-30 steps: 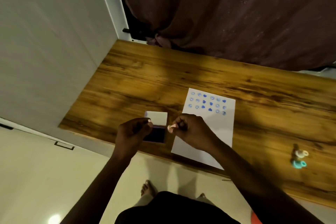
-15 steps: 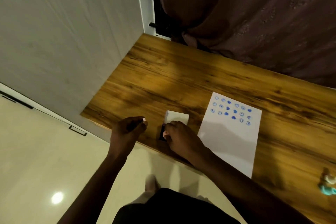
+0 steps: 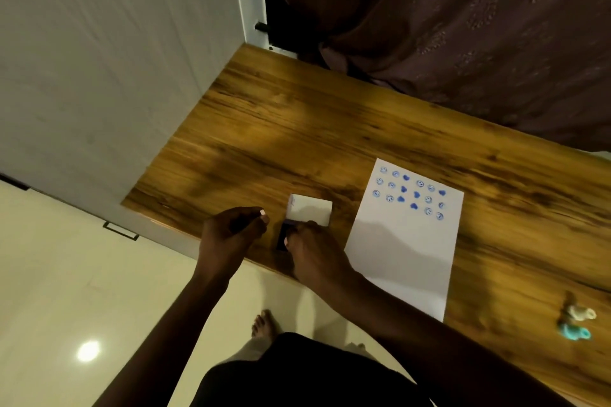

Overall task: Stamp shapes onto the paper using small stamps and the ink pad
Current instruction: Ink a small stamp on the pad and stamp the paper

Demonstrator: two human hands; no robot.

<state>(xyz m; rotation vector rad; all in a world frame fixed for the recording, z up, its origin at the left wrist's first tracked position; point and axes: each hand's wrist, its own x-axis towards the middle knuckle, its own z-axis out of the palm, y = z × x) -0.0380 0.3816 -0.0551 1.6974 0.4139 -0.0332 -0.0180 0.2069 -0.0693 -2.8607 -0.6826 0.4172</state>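
The ink pad point(image 3: 281, 239) lies near the table's front edge, dark, with its white lid point(image 3: 309, 213) flipped open behind it. My right hand point(image 3: 314, 254) is on the pad, fingertips pinched down around a small stamp that is almost wholly hidden. My left hand point(image 3: 231, 233) hovers just left of the pad, fingers curled together, apart from it and with nothing seen in it. To the right lies the white paper point(image 3: 403, 261), with rows of blue smiley and heart prints across its top.
Two more small stamps, a white one point(image 3: 580, 312) and a teal one point(image 3: 573, 334), lie at the right near the wooden table's front edge point(image 3: 264, 266). A dark curtain point(image 3: 463, 26) hangs behind the table. A pale wall panel point(image 3: 115, 59) stands at the left.
My right hand has moved left from the paper's edge down onto the ink pad. My left hand has let go of the pad and drawn away to the left. The view has shifted left.
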